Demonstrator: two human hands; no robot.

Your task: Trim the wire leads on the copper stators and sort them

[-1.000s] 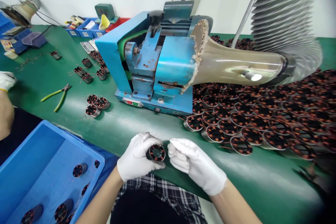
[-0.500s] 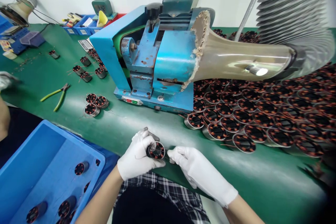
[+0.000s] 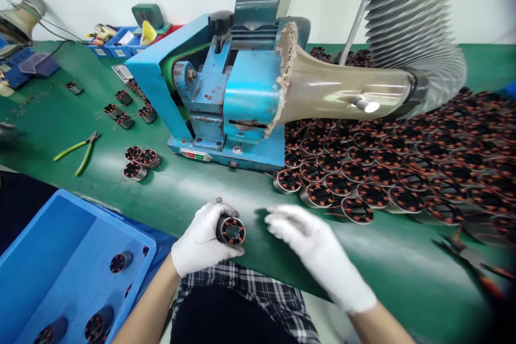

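My left hand (image 3: pixel 205 239), in a white glove with smudged fingertips, is wrapped round a motor stator (image 3: pixel 233 231). This stator is a short metal cylinder with copper windings, its round end tilted up toward me. To its right, apart from it, my gloved right hand (image 3: pixel 304 234) hovers over the green table with its fingers loosely stretched out and slightly blurred. Nothing shows in that hand. Nearest to it are the standing rows of stators (image 3: pixel 318 193), with wire ends poking out.
A blue belt machine (image 3: pixel 226 91) stands ahead, its exhaust funnel (image 3: pixel 342 88) reaching right. At left are green-handled cutters (image 3: pixel 80 153), a stator cluster (image 3: pixel 139 163) and a blue bin (image 3: pixel 72 196) with several stators. Another pair of cutters (image 3: pixel 470 258) lies right.
My right hand has drawn back from the stator and its fingers have loosened. My left hand still grips the stator. The view has swung slightly right, and a co-worker's hand at far left has mostly gone.
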